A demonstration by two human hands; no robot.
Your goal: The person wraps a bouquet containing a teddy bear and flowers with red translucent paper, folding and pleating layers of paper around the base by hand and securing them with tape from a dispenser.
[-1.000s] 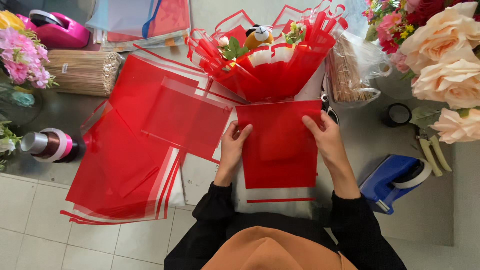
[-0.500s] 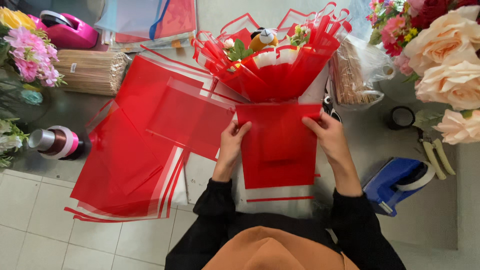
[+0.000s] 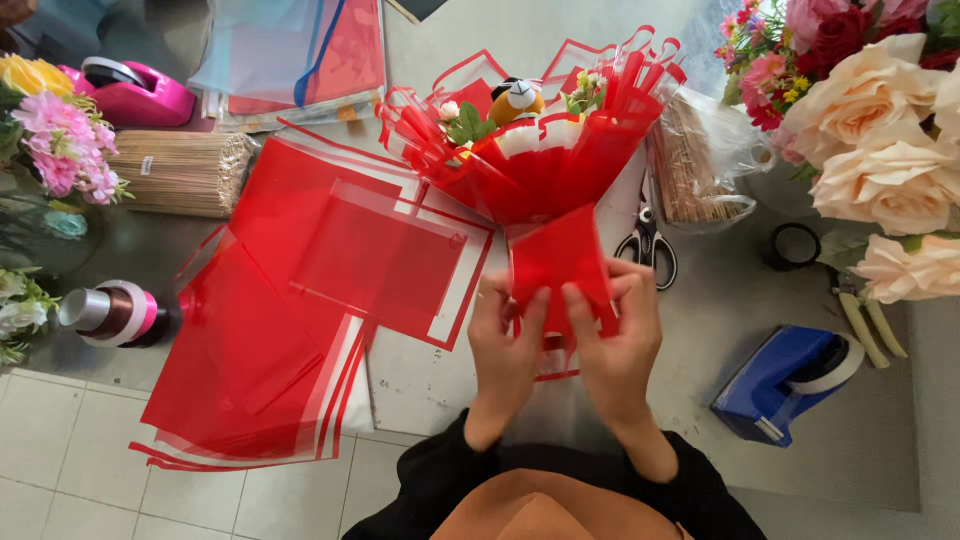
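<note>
Folding a red wrapping sheet (image 3: 558,265) below the bouquet (image 3: 530,150), both hands, left hand (image 3: 507,350) and right hand (image 3: 612,345), pinch it (mid-fold, apparently); creasing evenly seems needed next.

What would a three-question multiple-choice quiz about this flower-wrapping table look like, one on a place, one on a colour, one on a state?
1. Where do the black-handled scissors lie?
A. right of the red-wrapped bouquet's stem
B. on the pink tape dispenser
C. on the tiled floor

2. What colour is the tape dispenser to the right of the hands?
A. green
B. blue
C. yellow

3. How do the hands hold the red wrapping sheet below the bouquet?
A. one hand only
B. neither touches it
C. both hands pinch it together

Answers:
1 A: the scissors rest on the grey table just right of the stem.
2 B: its body is plainly blue; the other tape dispenser, at far left, is pink.
3 C: the left hand and right hand both grip the gathered sheet, close together.
</note>
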